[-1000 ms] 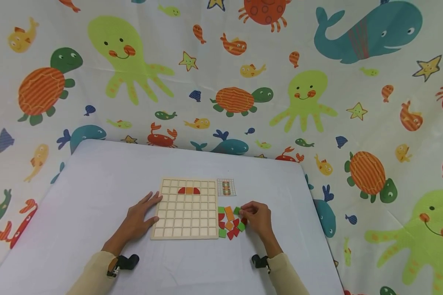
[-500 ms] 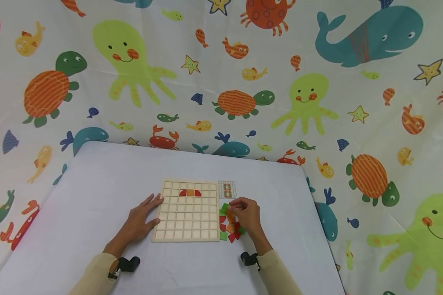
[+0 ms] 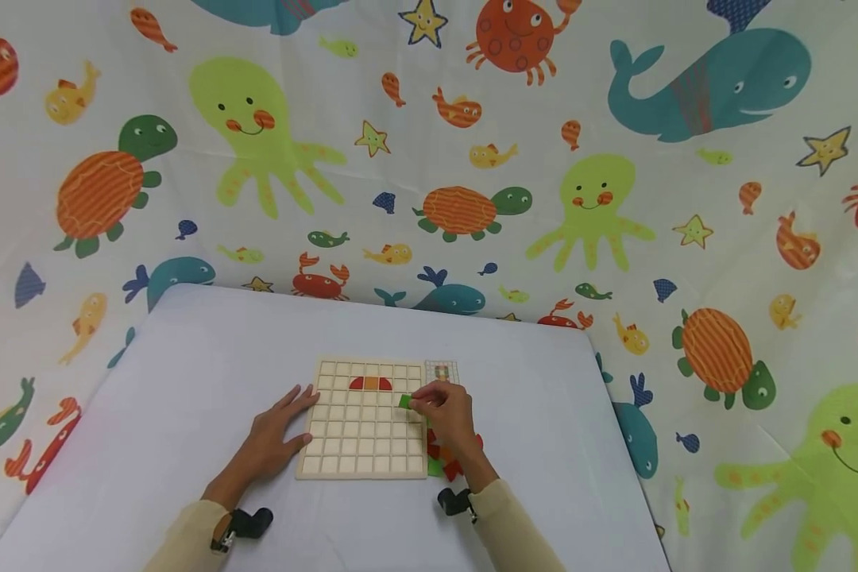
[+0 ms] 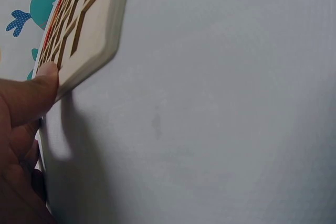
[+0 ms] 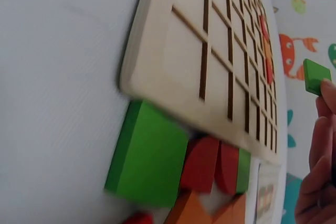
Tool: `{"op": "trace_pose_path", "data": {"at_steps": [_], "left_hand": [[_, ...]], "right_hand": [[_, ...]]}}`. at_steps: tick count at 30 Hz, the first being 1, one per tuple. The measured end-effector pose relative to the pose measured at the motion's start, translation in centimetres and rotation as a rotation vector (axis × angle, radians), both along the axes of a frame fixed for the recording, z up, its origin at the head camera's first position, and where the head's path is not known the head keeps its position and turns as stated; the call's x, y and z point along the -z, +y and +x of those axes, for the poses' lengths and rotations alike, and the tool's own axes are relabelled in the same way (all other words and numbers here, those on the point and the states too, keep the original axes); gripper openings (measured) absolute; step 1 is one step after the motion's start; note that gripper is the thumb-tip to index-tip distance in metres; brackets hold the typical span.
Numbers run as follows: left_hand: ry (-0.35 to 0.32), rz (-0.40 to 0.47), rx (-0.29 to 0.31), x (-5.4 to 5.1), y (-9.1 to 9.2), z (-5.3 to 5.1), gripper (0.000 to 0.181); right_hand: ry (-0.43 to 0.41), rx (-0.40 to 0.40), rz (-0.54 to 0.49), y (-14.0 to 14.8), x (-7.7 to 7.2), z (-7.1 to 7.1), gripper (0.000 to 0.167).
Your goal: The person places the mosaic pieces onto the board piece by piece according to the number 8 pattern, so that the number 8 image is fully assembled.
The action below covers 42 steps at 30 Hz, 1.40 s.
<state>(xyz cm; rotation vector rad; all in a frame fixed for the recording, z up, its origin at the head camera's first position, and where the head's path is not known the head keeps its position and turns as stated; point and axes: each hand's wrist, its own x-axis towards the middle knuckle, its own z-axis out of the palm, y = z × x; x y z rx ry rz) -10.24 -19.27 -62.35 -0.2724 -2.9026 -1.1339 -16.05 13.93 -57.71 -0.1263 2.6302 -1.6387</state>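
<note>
A wooden grid board (image 3: 357, 429) lies on the table, with an orange square (image 3: 369, 384) between two red rounded pieces (image 3: 356, 384) in its second row. Between thumb and fingers, my right hand (image 3: 446, 413) pinches a green square (image 3: 405, 401) above the board's right part; the right wrist view shows that green square (image 5: 316, 76) held up off the board. My left hand (image 3: 275, 433) rests at the board's left edge, fingers spread. In the left wrist view its thumb (image 4: 44, 85) touches the board's rim (image 4: 100, 51).
Loose green, red and orange pieces (image 3: 452, 469) lie right of the board, partly under my right forearm. A small pattern card (image 3: 441, 370) sits beside the board's upper right corner, partly covered by my right hand. A patterned sea-animal cloth (image 3: 400, 159) hangs behind the table.
My right hand has picked up a green square from the loose pieces and carried it left, over the board. The left hand stays at the board's edge. The head view has tilted slightly.
</note>
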Motion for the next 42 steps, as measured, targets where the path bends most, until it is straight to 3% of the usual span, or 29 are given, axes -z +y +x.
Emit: {"op": "trace_pose_path", "data": {"at_steps": [6,15,31,42], "left_hand": [[0.000,0.009,0.004,0.2,0.1,0.2,0.075],[-0.010,0.010,0.009,-0.4,0.1,0.2,0.075],[-0.027,0.008,0.013,-0.3,-0.1,0.2,0.073],[-0.028,-0.004,0.014,-0.4,0.0,0.2,0.074]], "right_hand": [[0.008,-0.036,-0.009,-1.8,0.2,-0.2,0.005],[0.021,-0.070,-0.014,-4.7,0.5,-0.9,0.006],[-0.020,-0.060,0.170,-8.5,1.7,-2.1,0.008],[-0.053,-0.044,0.205,-9.6,1.9,-2.7,0.008]]}}
